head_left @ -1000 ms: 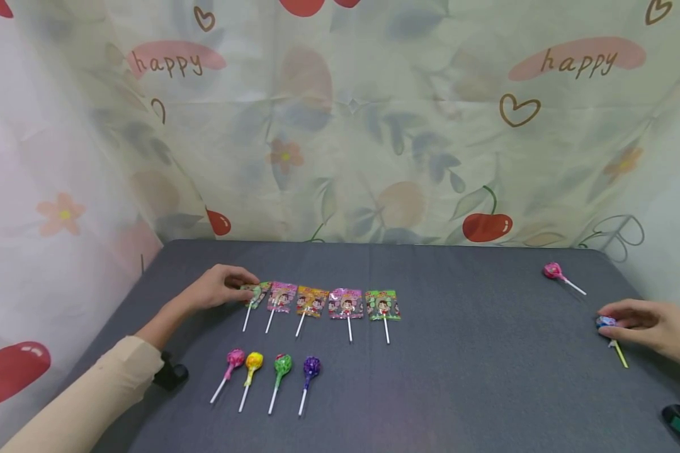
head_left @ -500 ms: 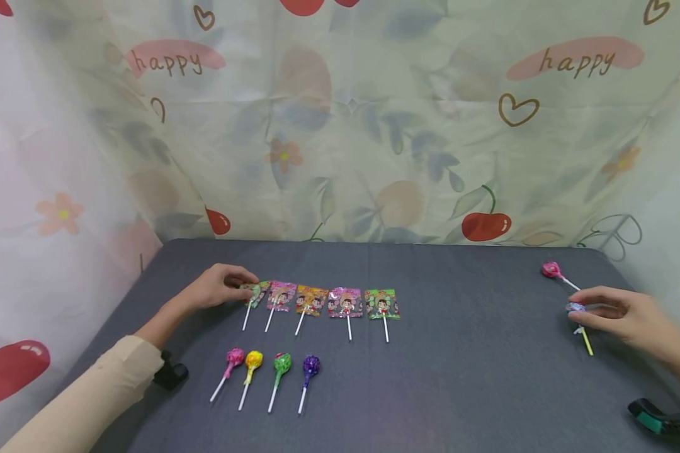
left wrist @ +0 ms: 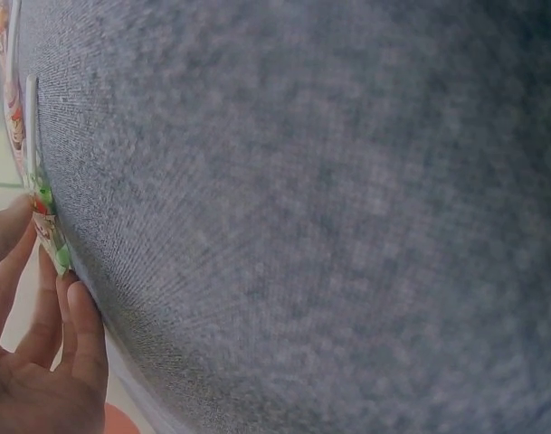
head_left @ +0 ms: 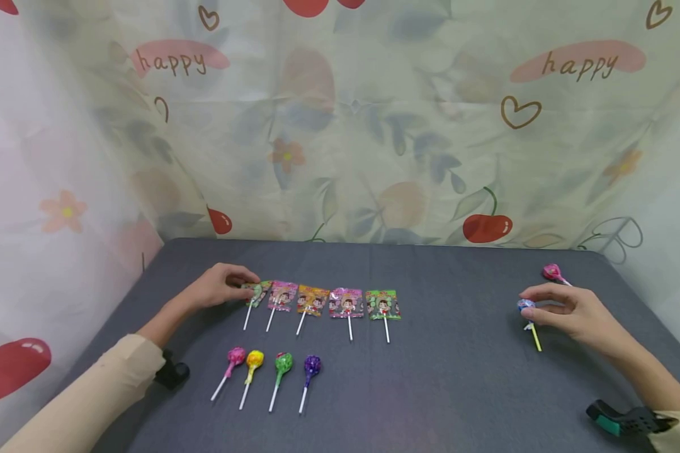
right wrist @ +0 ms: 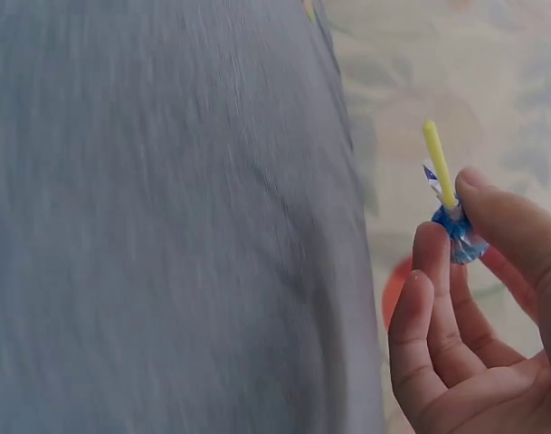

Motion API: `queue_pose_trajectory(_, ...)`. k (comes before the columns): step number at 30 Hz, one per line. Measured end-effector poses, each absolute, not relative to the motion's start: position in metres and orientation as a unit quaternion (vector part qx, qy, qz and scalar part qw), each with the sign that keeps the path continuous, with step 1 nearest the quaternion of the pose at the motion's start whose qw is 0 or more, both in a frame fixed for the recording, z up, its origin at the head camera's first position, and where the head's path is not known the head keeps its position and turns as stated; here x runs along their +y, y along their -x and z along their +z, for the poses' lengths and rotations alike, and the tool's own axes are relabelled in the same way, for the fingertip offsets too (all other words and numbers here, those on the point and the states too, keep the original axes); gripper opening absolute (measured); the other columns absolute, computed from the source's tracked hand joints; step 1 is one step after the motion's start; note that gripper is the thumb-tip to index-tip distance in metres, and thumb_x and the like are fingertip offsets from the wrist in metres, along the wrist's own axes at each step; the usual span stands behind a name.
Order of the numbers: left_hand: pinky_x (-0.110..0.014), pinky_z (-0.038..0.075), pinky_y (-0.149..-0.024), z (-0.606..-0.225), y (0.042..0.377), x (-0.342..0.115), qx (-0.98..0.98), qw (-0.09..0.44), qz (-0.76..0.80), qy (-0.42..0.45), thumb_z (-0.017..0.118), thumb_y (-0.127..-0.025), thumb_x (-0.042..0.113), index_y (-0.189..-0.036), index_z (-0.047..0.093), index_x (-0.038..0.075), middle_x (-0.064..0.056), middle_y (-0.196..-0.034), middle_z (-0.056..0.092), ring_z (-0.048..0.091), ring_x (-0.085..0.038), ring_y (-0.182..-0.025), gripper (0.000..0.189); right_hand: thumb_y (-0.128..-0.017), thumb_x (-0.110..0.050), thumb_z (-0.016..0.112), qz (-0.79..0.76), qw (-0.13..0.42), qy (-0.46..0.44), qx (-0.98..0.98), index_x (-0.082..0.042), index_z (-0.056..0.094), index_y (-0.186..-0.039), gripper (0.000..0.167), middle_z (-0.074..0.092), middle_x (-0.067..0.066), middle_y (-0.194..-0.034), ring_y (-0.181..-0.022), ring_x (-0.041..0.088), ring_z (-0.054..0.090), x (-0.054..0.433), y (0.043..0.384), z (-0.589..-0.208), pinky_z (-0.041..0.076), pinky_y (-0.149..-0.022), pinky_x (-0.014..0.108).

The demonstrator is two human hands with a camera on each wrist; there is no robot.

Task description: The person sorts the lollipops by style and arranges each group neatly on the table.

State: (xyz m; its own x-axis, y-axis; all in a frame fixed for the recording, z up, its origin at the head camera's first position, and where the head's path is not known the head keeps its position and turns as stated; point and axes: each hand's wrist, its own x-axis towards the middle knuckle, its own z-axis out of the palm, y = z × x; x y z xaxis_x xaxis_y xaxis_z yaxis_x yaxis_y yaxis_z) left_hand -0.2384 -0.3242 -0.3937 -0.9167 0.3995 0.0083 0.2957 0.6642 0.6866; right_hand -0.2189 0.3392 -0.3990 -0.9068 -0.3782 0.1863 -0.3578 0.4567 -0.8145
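Observation:
My left hand (head_left: 221,286) pinches a green flat-packet lollipop (head_left: 260,292) at the left end of the upper row, by its wrapper. The left wrist view shows thumb and fingers at the edges of this packet (left wrist: 45,221), its white stick pointing up. Between thumb and fingers, my right hand (head_left: 575,318) holds a round blue-wrapped lollipop (head_left: 525,304) with a yellow stick, over the right part of the table. Its blue wrapper (right wrist: 463,242) shows in the right wrist view. Behind that hand lies a pink lollipop (head_left: 552,272), its stick partly hidden.
Pink (head_left: 282,296), orange (head_left: 312,301), another pink (head_left: 345,302) and green flat lollipops (head_left: 383,303) continue the upper row. Below lie round pink (head_left: 236,356), yellow (head_left: 254,359), green (head_left: 283,362) and purple lollipops (head_left: 312,365). A printed curtain (head_left: 351,157) hangs behind the grey-covered table (head_left: 430,377).
My right hand has carried the blue lollipop leftward from the table's right side, passing in front of the pink one. My left hand has stayed at the green packet.

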Motion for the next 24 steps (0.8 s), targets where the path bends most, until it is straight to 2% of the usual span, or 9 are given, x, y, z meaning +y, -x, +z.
queue_pose_trajectory(12,-0.039,0.052,-0.081,-0.393,0.24,-0.324,0.911,0.072,0.358,-0.191,0.074,-0.095,0.011,-0.119,0.071,-0.003,-0.015,-0.114,0.07,0.066,-0.031,-0.105,0.028,-0.094,0.001,0.072,-0.556,0.089,0.248,0.789,0.009,0.061,-0.124,0.032,0.065,0.019,-0.115,-0.092,0.026,0.071,0.284,0.206,-0.398,0.057,-0.076,0.037)
queue_pose_trajectory(24,-0.038,0.052,-0.081,-0.395,0.24,-0.324,0.912,0.072,0.358,-0.188,0.074,-0.095,0.011,-0.119,0.071,-0.003,-0.015,-0.114,0.07,0.066,-0.031,-0.104,0.027,-0.091,0.006,0.073,-0.588,0.125,0.298,0.742,0.007,0.064,-0.119,0.03,0.066,0.024,-0.107,-0.086,0.035,0.07,0.242,0.194,-0.402,0.057,-0.075,0.035)
